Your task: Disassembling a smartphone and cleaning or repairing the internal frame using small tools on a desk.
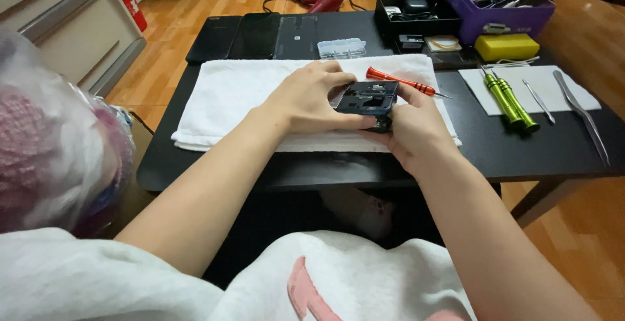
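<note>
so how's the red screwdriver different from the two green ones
The red screwdriver lies on the white towel, while the green screwdrivers lie on a white sheet to the right. The red one is single, slim and lies nearly crosswise; the green ones are a thicker pair, side by side, angled toward the table's front edge. The red one is close behind the right hand; the green ones lie apart from both hands. All lie untouched.
</note>
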